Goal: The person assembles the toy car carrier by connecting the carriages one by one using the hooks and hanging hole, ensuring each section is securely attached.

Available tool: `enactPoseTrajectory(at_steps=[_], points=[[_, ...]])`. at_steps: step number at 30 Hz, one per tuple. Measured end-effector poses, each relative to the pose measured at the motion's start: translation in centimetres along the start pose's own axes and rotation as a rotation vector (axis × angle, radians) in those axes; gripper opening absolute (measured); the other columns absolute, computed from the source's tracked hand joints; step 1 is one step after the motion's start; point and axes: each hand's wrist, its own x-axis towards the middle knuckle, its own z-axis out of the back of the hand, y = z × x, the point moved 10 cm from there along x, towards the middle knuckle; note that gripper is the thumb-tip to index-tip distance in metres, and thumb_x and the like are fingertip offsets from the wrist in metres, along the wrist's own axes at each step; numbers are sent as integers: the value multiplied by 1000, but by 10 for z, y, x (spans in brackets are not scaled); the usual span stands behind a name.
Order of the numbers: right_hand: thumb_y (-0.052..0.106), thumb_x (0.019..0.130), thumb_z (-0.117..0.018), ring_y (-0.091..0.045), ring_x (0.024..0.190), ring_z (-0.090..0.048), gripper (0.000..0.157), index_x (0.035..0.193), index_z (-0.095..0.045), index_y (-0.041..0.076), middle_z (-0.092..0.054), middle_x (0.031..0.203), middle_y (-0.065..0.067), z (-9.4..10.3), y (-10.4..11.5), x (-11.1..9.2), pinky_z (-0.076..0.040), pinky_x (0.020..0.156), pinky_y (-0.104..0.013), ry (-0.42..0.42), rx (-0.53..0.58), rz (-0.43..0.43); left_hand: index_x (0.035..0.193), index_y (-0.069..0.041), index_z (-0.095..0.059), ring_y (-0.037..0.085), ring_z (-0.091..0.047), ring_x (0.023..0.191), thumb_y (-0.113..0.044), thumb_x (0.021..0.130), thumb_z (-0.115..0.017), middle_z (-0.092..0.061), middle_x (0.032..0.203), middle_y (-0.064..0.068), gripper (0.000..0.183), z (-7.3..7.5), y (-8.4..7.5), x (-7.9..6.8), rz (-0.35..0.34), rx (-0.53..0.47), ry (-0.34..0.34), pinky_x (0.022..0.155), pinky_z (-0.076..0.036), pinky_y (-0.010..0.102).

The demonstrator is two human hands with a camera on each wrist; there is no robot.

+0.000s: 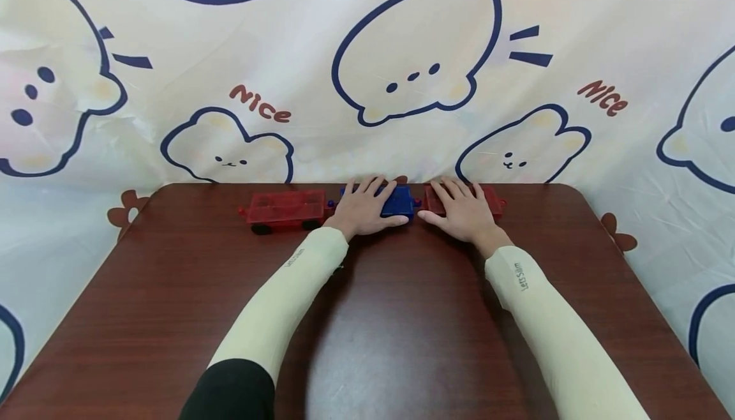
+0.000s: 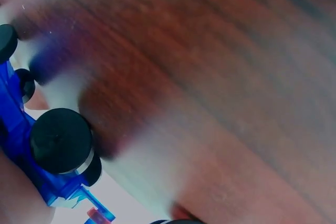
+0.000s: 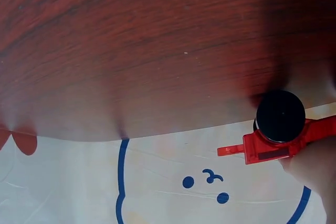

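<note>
Three see-through toy train cars stand in a row along the table's far edge. My left hand [image 1: 366,208] grips the blue car [image 1: 399,202], its fingers over the top and thumb at the near side. To its right, my right hand [image 1: 462,212] holds a red car [image 1: 492,202] the same way. A small coupling [image 1: 417,202] lies between these two cars; whether it is linked cannot be told. Black wheels [image 2: 62,140] show under the blue car in the left wrist view. The right wrist view shows a black wheel [image 3: 281,115] and red coupling bar [image 3: 231,150].
Another red car [image 1: 287,208] with black wheels stands left of my left hand, its right end close to the blue car. The brown wooden table [image 1: 402,318] reaches toward me. A white cloth with cartoon prints [image 1: 321,88] hangs behind the far edge and around the sides.
</note>
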Motion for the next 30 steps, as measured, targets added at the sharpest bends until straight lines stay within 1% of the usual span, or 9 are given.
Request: enactPoseTrajectory(at_steps=[8,13,16,19,23,27,30], points=[[79,92,-38,-36,152,-18,93,162,-28,17,-26,165,-13,-2,-1,-3,-8,117,-69,8,-4,8,165,-28,-13,31,-11,154,-87,88,-31,-19,168,7,99,-2,-4,0,10,-18,38,121,-4,60],[82,90,-36,-35,153,-16,96,162,-27,19,-25,165,-13,-2,-3,-3,-6,115,-71,5,24,-9,165,-32,-12,31,-10,155,-88,87,-32,-20,168,6,98,4,-9,-2,-9,-20,7,121,-3,60],[81,91,-35,-35,153,-15,94,162,-28,20,-25,165,-13,2,-2,-2,-6,116,-71,-7,39,-19,164,-32,-16,30,-11,155,-87,88,-32,-21,168,6,96,9,-9,-3,-8,-24,-23,121,-3,61],[80,92,-35,-35,154,-13,91,161,-30,21,-25,166,-13,5,1,-1,-6,116,-70,-21,49,-19,164,-30,-21,31,-12,155,-85,90,-31,-23,167,7,93,14,-4,-5,8,-42,-57,121,-4,61],[77,95,-36,-34,155,-10,86,161,-32,21,-23,166,-13,8,8,-2,-6,116,-70,-39,56,-3,162,-27,-28,32,-15,154,-81,93,-32,-26,166,8,88,20,8,-11,46,-43,-98,121,-7,61],[74,97,-36,-34,155,-7,83,161,-32,21,-21,167,-12,11,16,-3,-3,116,-69,-46,63,7,161,-24,-32,34,-15,154,-75,96,-36,-27,165,11,83,28,19,-22,91,-56,-118,120,-9,62],[72,98,-37,-35,155,-5,82,161,-31,21,-20,167,-13,13,23,-6,-2,116,-70,-41,70,11,161,-23,-32,36,-15,153,-73,97,-37,-27,165,13,81,31,24,-32,110,-69,-121,120,-9,63]])
